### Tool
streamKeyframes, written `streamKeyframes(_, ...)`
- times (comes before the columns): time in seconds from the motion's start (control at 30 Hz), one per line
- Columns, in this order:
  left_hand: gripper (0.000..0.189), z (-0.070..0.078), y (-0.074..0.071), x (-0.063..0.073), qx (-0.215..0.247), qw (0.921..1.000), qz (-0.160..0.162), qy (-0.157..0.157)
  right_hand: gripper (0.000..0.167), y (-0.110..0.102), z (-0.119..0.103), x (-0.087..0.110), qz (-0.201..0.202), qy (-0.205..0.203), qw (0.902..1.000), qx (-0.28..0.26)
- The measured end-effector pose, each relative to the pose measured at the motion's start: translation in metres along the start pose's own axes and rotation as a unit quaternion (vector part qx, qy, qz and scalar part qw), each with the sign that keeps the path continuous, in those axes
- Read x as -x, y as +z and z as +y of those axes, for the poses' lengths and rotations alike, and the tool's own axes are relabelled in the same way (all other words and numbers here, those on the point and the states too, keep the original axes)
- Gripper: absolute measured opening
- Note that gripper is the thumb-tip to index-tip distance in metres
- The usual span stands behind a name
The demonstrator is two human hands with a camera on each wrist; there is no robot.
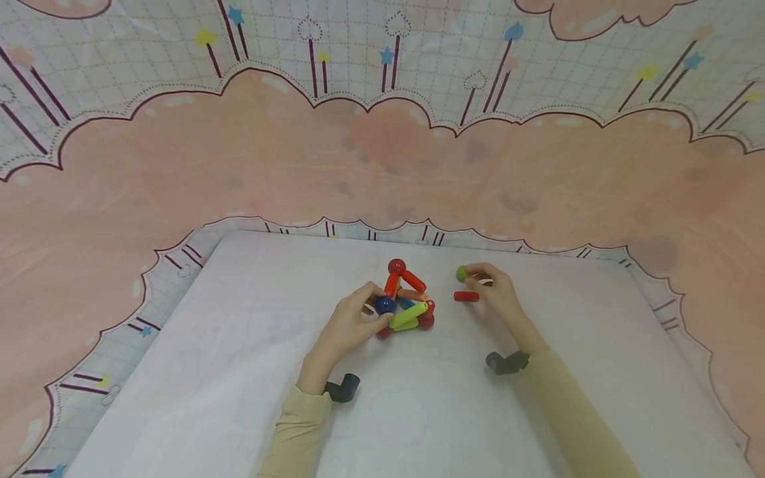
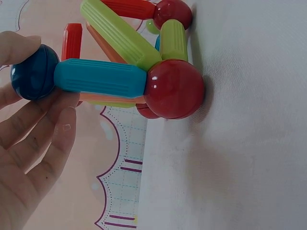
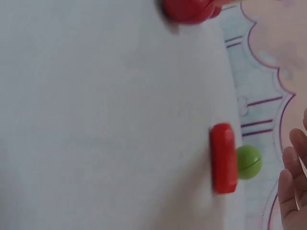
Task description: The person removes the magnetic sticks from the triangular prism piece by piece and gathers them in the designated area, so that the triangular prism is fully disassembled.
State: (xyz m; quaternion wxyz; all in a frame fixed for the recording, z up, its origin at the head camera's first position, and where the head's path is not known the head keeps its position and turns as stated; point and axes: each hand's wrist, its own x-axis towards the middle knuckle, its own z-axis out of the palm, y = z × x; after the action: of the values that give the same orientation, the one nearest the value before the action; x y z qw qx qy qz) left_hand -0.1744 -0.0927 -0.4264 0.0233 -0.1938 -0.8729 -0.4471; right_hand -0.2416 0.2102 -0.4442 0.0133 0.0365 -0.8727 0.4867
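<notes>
My left hand (image 1: 349, 322) pinches a dark blue ball (image 2: 33, 72) at the near left corner of a structure of colored rods and balls. A blue rod (image 2: 100, 76) joins that ball to a red ball (image 2: 175, 88) resting on the table. Yellow-green rods (image 1: 410, 315), red rods and an orange rod make up other sides, with a red ball (image 1: 397, 267) on top. To the right, my right hand (image 1: 499, 292) is at a small green ball (image 3: 249, 162), its fingers fairly straight beside it in the right wrist view. A loose red rod (image 3: 224, 158) lies just nearer than the ball.
The structure and loose pieces stand on a white-covered table (image 1: 209, 378) toward its far edge. Behind it hangs a patterned cloth (image 1: 335, 159) in pink and white. Each wrist carries a black camera mount (image 1: 343, 388).
</notes>
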Motion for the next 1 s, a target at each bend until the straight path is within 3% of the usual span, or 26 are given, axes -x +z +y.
streamKeyframes(0.53, 0.031, -0.001, -0.001, -0.001, 0.001, 0.9999, 0.004, 0.015, 0.029, 0.016, -0.060, -0.001, -0.005, -0.061, 0.9975, -0.033)
streamKeyframes(1.0, 0.030, -0.001, -0.001, -0.002, 0.004, 0.9999, -0.001, 0.014, 0.031, 0.050, -0.078, 0.002, -0.030, -0.082, 0.9960, -0.019)
